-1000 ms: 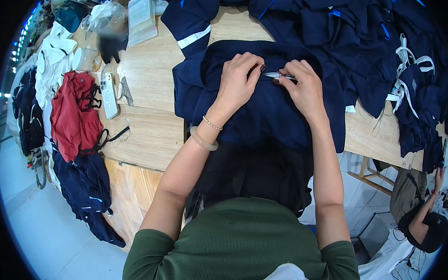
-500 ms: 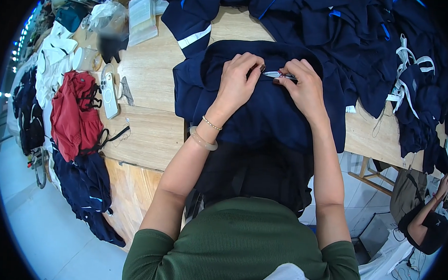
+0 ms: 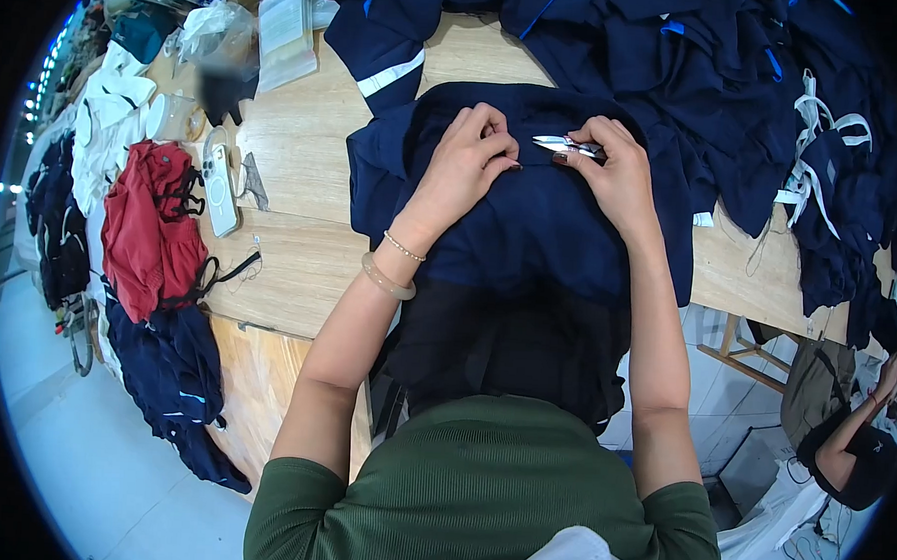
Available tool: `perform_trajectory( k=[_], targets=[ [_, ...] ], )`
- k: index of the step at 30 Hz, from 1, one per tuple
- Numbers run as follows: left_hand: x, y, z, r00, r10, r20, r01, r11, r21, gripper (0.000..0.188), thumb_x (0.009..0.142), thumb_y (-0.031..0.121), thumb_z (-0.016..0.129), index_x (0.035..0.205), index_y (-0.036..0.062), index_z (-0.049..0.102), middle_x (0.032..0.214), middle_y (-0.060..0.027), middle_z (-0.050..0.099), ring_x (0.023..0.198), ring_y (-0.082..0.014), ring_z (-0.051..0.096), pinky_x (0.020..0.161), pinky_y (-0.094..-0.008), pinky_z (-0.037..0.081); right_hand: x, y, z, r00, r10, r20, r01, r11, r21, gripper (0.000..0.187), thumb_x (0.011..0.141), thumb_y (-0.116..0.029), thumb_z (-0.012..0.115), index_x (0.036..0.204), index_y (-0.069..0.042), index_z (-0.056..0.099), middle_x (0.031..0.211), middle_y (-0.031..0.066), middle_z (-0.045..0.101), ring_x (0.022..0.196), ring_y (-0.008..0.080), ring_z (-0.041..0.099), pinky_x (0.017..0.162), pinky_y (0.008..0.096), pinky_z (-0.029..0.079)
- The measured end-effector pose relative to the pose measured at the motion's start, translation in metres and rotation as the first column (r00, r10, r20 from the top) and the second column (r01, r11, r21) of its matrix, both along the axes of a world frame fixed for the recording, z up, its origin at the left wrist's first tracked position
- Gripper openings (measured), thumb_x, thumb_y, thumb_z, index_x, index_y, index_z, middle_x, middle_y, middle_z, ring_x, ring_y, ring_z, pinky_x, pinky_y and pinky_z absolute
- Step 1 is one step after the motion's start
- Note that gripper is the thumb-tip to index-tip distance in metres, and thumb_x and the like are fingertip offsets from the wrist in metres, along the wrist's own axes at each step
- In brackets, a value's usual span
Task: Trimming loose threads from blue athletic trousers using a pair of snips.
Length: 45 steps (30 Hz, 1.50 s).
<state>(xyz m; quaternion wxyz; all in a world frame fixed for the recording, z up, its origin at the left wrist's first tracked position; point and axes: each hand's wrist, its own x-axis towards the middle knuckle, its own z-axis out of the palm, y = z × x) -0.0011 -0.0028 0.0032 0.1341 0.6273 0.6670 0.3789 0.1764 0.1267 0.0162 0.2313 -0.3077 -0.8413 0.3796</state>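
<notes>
A dark navy garment (image 3: 561, 225) lies spread across my lap and the table edge, its upper edge folded over. In my right hand (image 3: 614, 167) is a pair of small metal thread snips (image 3: 553, 143), closed around by thumb and fingers. The blades point left, just above the cloth. My left hand (image 3: 464, 161) rests on the garment left of the snips' tips, fingers bent, with thumb and forefinger slightly apart. Nothing shows between them, though the other fingertips are partly hidden. I cannot make out any thread at the blades.
More navy garments (image 3: 667, 79) are heaped along the far side and right. On the left of the wooden table (image 3: 289, 263) lie a red bag (image 3: 151, 227), a white phone (image 3: 218, 195) and plastic bags (image 3: 284, 38). A co-worker (image 3: 851, 458) is at the lower right.
My left hand has moved slightly left and away from the snips, its thumb lower. My right hand has shifted a little right, and the snips' blades now show more fully.
</notes>
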Motion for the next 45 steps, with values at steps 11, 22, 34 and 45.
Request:
perform_trajectory(
  k=[11, 22, 34, 45],
  targets=[
    [-0.001, 0.008, 0.006, 0.998, 0.005, -0.058, -0.007, 0.999, -0.033, 0.009, 0.084, 0.005, 0.067, 0.09, 0.0005, 0.063, 0.083, -0.0101, 0.063, 0.08, -0.0276, 0.059, 0.072, -0.0349, 0.049, 0.005, 0.004, 0.005, 0.999, -0.025, -0.026, 0.019, 0.982, -0.186, 0.023, 0.077, -0.01, 0.077, 0.092, 0.0, 0.063, 0.089, 0.0086, 0.067, 0.081, 0.0228, 0.063, 0.072, 0.0312, 0.048],
    [-0.003, 0.016, 0.01, 0.993, 0.058, 0.1, -0.045, 0.991, -0.129, 0.006, 0.09, 0.0, 0.059, 0.096, -0.002, 0.06, 0.083, -0.0145, 0.065, 0.079, -0.0299, 0.063, 0.073, -0.0354, 0.051, 0.011, 0.0, 0.016, 0.998, 0.052, 0.018, -0.05, 0.996, -0.078, 0.019, 0.076, -0.009, 0.075, 0.087, -0.001, 0.062, 0.082, 0.0065, 0.062, 0.078, 0.0228, 0.058, 0.07, 0.0328, 0.046],
    [-0.003, 0.016, 0.007, 0.982, 0.098, 0.164, -0.07, 0.983, -0.169, 0.007, 0.091, 0.003, 0.057, 0.096, -0.0022, 0.06, 0.083, -0.0154, 0.066, 0.078, -0.0298, 0.065, 0.072, -0.0345, 0.051, -0.006, -0.004, 0.028, 0.984, 0.081, 0.158, -0.107, 0.981, 0.162, 0.016, 0.077, -0.012, 0.074, 0.082, -0.003, 0.061, 0.08, 0.0034, 0.062, 0.079, 0.0215, 0.056, 0.069, 0.034, 0.046],
    [-0.002, 0.015, 0.006, 0.983, 0.095, 0.155, -0.068, 0.983, -0.168, 0.007, 0.091, 0.003, 0.058, 0.096, -0.0022, 0.059, 0.084, -0.0152, 0.066, 0.078, -0.0297, 0.066, 0.071, -0.0344, 0.051, -0.009, -0.005, 0.033, 0.976, 0.106, 0.191, -0.136, 0.978, 0.155, 0.017, 0.076, -0.011, 0.074, 0.082, -0.003, 0.06, 0.079, 0.0045, 0.062, 0.078, 0.0229, 0.057, 0.068, 0.0354, 0.047]
  ],
)
